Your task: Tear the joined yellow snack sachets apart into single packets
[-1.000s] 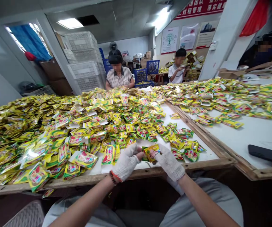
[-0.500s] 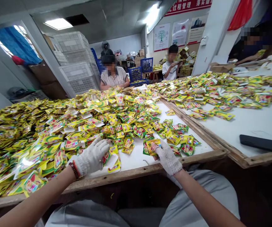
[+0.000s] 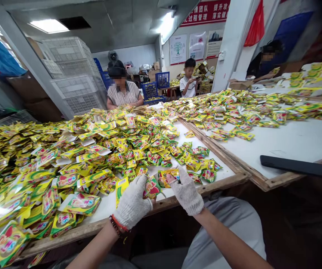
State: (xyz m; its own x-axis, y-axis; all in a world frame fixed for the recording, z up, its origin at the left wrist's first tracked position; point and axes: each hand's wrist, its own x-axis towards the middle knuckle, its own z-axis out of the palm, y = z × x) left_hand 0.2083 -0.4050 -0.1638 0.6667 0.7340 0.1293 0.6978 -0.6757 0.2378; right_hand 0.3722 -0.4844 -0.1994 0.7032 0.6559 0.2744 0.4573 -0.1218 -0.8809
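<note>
My left hand [image 3: 133,201], in a white knitted glove, is closed on a small printed carton [image 3: 151,186] with a red fruit picture on green. Another yellow panel with a barcode [image 3: 121,186] shows behind that hand; whether it belongs to a separate carton I cannot tell. Just to the right, my gloved right hand [image 3: 187,192] pinches yellow and green candy packets [image 3: 168,177] between bare fingertips and thumb. The two hands are close together above the table's front edge. Loose packets [image 3: 197,162] lie beyond my right hand, and flattish cartons [image 3: 82,201] lie left of my left hand.
A big heap of yellow cartons [image 3: 23,149] covers the table's left side. A wooden rail [image 3: 211,142] divides the white tabletop [image 3: 290,144], where a black flat object [image 3: 295,166] lies. Other people [image 3: 124,93] sit across the table, with white crates [image 3: 77,89] behind.
My left hand has moved right, bringing a carton toward my right hand. My right hand still holds packets. The view has shifted to the right.
</note>
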